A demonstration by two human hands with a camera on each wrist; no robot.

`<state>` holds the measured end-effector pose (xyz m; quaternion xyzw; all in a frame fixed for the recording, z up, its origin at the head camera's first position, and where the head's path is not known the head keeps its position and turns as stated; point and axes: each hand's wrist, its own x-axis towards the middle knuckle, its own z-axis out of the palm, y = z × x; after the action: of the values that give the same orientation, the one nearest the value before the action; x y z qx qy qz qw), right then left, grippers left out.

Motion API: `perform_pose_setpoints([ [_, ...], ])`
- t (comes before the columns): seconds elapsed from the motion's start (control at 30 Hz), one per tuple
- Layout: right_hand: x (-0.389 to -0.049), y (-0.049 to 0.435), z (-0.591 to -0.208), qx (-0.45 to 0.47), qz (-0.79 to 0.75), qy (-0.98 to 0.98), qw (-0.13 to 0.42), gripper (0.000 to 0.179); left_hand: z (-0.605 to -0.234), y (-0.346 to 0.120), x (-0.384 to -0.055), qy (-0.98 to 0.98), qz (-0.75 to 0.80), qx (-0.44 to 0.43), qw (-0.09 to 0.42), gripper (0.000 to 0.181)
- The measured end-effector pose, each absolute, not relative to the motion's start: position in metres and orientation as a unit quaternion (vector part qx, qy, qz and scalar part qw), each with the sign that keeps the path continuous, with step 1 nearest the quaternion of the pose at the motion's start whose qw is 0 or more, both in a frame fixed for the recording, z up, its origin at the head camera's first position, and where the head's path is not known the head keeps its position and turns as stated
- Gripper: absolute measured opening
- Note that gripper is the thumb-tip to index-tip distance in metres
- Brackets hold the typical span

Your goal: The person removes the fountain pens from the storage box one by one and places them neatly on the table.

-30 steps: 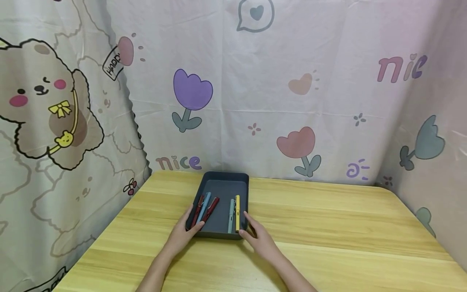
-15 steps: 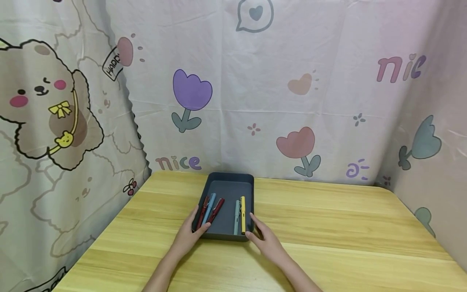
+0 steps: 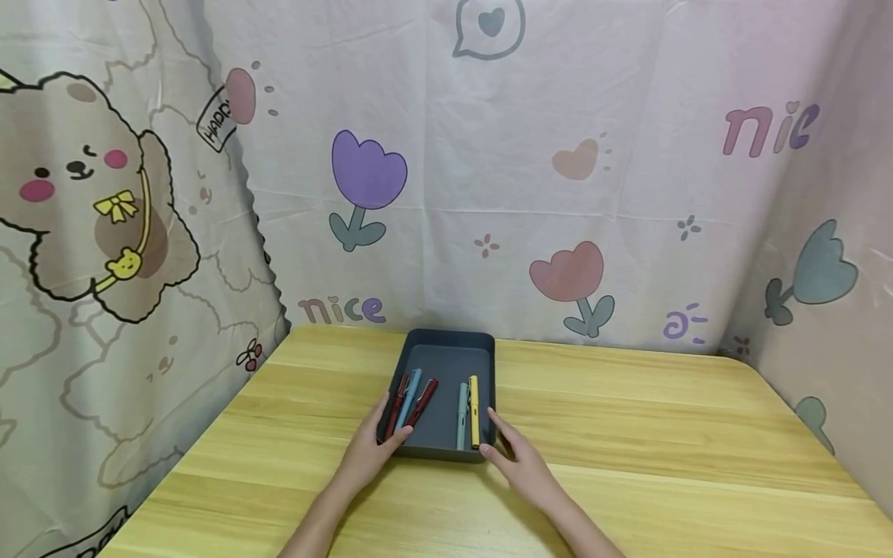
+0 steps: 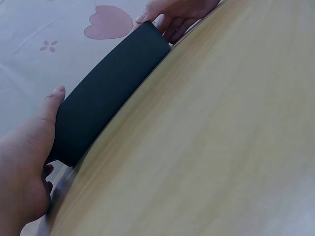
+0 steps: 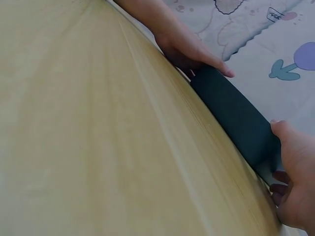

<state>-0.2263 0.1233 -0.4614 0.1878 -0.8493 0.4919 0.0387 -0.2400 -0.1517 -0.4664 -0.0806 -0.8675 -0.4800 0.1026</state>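
A dark, shallow rectangular tray (image 3: pixel 446 455) is found on the tabletop (image 3: pixel 663 434), left of centre and close to the far edge, with its short side toward the person. Inside, a dark red pen (image 3: pixel 396 408), a blue pen (image 3: pixel 408 399) and a second dark red pen (image 3: pixel 424 401) are grouped at the left; a grey-green pen (image 3: pixel 462 416) and a yellow pen (image 3: pixel 474 412) are laid side by side at the right.

The near left corner is pinched by the left hand (image 3: pixel 370 453), the near right corner by the right hand (image 3: pixel 523 469), thumbs at the rim and fingers along the outer sides. The tray is judged light, stiff and fairly smooth; the pens, being loose, would probably slide if it were tilted. Hold is best taken on opposite side walls, kept level. Behind, a printed curtain (image 3: pixel 488 132) is hung.
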Motion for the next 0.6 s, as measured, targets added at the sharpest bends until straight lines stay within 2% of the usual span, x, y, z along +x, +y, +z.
perform_pose_setpoints([
  [0.6, -0.219, 0.143, -0.462, 0.15, 0.489, -0.858, 0.041, 0.061, -0.468, -0.13, -0.237, -0.863, -0.486, -0.087, 0.106, 0.081],
])
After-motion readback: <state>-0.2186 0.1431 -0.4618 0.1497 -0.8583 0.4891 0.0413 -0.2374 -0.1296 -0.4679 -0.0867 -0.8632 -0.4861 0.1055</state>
